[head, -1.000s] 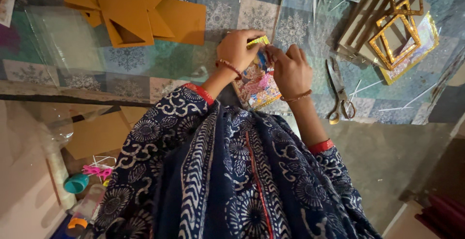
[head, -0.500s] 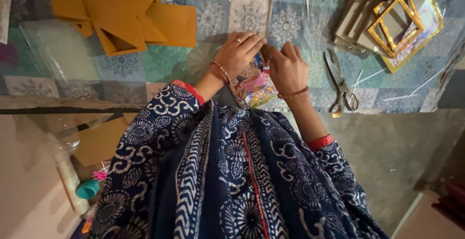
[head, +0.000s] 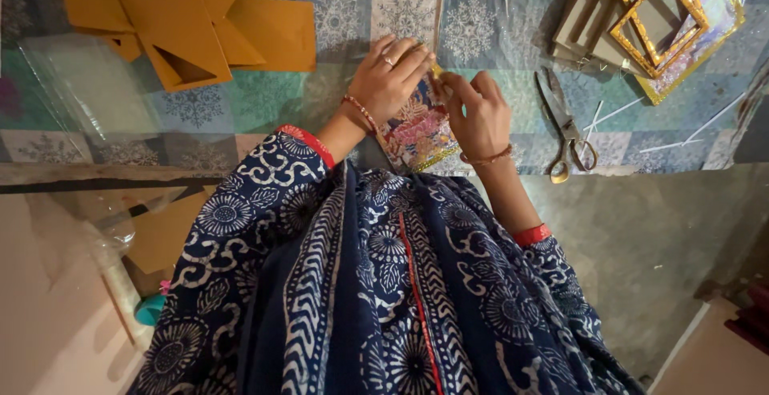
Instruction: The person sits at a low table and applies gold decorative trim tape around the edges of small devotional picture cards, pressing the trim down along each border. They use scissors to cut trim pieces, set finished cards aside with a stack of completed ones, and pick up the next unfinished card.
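My left hand (head: 390, 81) lies flat with its fingers spread over the top edge of a small decorated card (head: 418, 135), pressing it down. My right hand (head: 479, 114) pinches a thin gold strip (head: 437, 73) at that same edge, fingertips closed on it. The card sits on the desk (head: 352, 10) between both wrists, just ahead of my lap.

I judge the step in hand to be fixing gold trim along the card's border. The next move, as I read it, calls for a steady press along the edge with the strip kept straight; the strip looks narrow and easy to skew.

The card is glossy, printed in pink and floral colours, with a glittery gold rim at its lower corner. The desk wears a patchwork cloth of blue, teal and grey squares with snowflake patterns. Scissors (head: 565, 126) with gold handles lie closed, just right of my right hand. Farther right a stack of finished frames (head: 657, 18) shows gold glitter borders and shiny backing. To the upper left lie mustard cardboard sheets (head: 184, 18), stiff, matte, with triangular cut-outs. Thin white slivers (head: 681, 135) scatter near the scissors.
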`<state>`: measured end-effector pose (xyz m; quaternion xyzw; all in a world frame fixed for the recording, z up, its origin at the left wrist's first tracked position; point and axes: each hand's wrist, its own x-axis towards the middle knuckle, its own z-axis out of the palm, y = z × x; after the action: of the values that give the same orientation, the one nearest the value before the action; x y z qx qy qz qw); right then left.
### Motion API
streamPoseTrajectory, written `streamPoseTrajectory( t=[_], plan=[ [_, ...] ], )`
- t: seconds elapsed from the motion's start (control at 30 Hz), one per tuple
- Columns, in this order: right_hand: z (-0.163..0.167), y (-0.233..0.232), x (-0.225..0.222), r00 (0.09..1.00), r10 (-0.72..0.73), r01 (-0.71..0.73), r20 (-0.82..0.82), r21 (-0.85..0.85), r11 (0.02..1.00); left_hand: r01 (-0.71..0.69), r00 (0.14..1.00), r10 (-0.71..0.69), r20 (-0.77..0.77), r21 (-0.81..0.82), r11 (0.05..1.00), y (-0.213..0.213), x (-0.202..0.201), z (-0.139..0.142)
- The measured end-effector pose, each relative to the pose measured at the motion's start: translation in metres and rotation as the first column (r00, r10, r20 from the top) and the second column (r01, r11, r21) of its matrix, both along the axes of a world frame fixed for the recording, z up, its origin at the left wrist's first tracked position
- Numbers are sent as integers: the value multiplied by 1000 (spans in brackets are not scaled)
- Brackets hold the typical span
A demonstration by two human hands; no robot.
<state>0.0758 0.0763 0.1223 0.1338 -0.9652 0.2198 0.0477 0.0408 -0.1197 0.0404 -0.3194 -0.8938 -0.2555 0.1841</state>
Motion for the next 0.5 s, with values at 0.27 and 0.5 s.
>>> streamPoseTrajectory(
  t=[0.27,0.5],
  plan=[
    [-7,5,8,1000,2,-2,17,18,1000,-27,1000,27,-9,-37,999,2,4,-13],
    [1,2,5,1000,22,-22,11,73,997,-62,997,60,-47,-50,997,5,3,-17]
  ],
)
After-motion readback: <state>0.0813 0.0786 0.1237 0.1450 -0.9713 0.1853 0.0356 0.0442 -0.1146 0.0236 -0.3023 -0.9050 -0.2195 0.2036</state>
